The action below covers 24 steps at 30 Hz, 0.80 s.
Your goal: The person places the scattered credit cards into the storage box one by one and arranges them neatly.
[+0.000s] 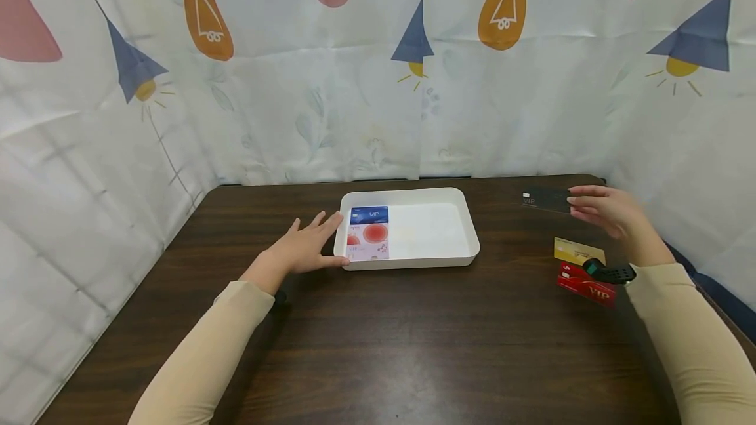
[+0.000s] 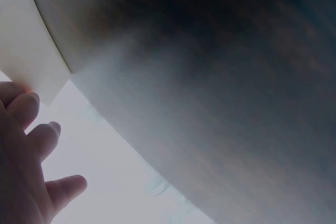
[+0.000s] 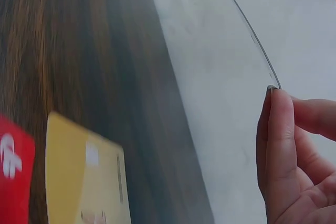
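right grip (image 1: 602, 210) pinching black card (image 1: 546, 199) above table (image 1: 413, 333) | left grip (image 1: 307, 248) lying flat, touching tray (image 1: 466, 228) | gold card (image 1: 579, 251), red card (image 1: 585, 286) lying below right grip | blue card (image 1: 369, 215) sitting in tray

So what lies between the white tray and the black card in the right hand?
Only bare dark table, in the head view, separates the white tray from the black card the right hand pinches.

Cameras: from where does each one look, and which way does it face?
Head: above, facing down at table, white tray, both hands, sleeves.
Left wrist: low beside left hand, facing the tray wall.
Right wrist: behind right hand, edge-on black card.
Shared with head: yellow card, red card.
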Motion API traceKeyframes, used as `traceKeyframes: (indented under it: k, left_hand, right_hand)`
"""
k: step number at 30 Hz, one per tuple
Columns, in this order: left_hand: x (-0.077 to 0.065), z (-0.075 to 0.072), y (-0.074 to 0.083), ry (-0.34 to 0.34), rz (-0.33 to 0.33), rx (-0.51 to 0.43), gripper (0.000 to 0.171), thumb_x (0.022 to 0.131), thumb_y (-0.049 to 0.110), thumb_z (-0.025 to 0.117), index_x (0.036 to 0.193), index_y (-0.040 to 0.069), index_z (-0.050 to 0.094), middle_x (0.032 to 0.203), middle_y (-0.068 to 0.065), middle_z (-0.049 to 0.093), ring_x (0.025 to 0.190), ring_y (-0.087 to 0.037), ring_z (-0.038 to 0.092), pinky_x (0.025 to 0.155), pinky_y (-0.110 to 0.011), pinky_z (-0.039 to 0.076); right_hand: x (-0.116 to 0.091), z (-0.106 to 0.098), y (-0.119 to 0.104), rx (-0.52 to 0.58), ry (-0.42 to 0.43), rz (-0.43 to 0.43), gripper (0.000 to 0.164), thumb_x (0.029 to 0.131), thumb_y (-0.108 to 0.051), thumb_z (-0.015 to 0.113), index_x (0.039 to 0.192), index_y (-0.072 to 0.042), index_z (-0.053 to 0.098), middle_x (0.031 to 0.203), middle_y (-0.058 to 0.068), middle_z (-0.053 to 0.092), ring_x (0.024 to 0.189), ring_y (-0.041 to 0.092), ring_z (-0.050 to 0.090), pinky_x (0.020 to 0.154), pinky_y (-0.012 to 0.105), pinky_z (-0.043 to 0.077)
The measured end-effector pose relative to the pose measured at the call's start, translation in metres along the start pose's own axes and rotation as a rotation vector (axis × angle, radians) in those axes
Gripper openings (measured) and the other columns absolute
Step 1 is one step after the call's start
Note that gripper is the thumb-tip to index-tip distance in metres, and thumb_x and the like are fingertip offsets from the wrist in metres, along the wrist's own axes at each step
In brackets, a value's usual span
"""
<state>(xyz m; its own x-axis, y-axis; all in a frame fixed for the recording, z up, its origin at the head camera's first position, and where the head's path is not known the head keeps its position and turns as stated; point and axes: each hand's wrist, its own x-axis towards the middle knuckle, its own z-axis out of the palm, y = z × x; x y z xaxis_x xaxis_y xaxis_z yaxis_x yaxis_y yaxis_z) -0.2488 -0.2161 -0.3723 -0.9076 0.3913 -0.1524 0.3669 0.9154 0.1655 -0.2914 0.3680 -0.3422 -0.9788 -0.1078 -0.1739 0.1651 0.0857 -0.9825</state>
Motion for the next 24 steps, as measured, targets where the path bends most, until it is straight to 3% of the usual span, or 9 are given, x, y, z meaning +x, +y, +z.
traceKeyframes:
  k: [6, 13, 17, 21, 24]
  left_hand:
    - [0.0, 0.0, 0.0, 0.003, 0.003, 0.007, 0.111, 0.089, 0.074, 0.061, 0.166, 0.01, 0.013, 0.167, -0.016, 0.024, 0.156, -0.037, 0.011, 0.117, -0.071, 0.003]
    - [0.0, 0.0, -0.001, 0.007, 0.005, 0.006, 0.11, 0.089, 0.072, 0.062, 0.165, 0.009, 0.014, 0.167, -0.017, 0.024, 0.155, -0.038, 0.012, 0.116, -0.072, 0.004]
    - [0.0, -0.001, 0.0, 0.005, 0.006, 0.005, 0.11, 0.089, 0.072, 0.062, 0.165, 0.009, 0.014, 0.167, -0.017, 0.024, 0.155, -0.038, 0.013, 0.116, -0.072, 0.004]
    - [0.0, -0.001, 0.0, 0.005, 0.006, 0.006, 0.111, 0.089, 0.073, 0.062, 0.165, 0.008, 0.014, 0.167, -0.017, 0.024, 0.155, -0.038, 0.013, 0.117, -0.072, 0.004]
    - [0.0, -0.001, 0.0, 0.005, 0.008, 0.006, 0.111, 0.089, 0.072, 0.062, 0.165, 0.008, 0.014, 0.167, -0.017, 0.023, 0.155, -0.038, 0.013, 0.117, -0.072, 0.005]
  right_hand:
    - [0.006, 0.017, -0.006, 0.053, -0.048, -0.03, 0.028, 0.101, -0.004, 0.064, 0.089, -0.027, 0.075, 0.091, -0.01, 0.07, 0.081, 0.005, 0.072, 0.074, 0.02, 0.059]
    - [0.013, 0.041, -0.011, 0.027, -0.065, -0.055, 0.024, 0.101, -0.004, 0.064, 0.094, -0.024, 0.073, 0.092, -0.009, 0.069, 0.082, 0.005, 0.071, 0.077, 0.021, 0.058]
    - [0.018, 0.056, -0.014, -0.019, -0.052, -0.06, 0.012, 0.102, -0.006, 0.064, 0.11, -0.013, 0.068, 0.093, -0.01, 0.067, 0.083, 0.003, 0.07, 0.079, 0.021, 0.058]
    - [0.023, 0.071, -0.018, -0.081, -0.053, -0.072, 0.027, 0.103, -0.01, 0.063, 0.128, -0.001, 0.057, 0.095, -0.011, 0.065, 0.084, 0.002, 0.069, 0.082, 0.021, 0.057]
    - [0.026, 0.082, -0.02, -0.087, -0.061, -0.08, 0.026, 0.103, -0.01, 0.063, 0.128, -0.002, 0.057, 0.097, -0.011, 0.064, 0.084, 0.002, 0.069, 0.081, 0.02, 0.057]
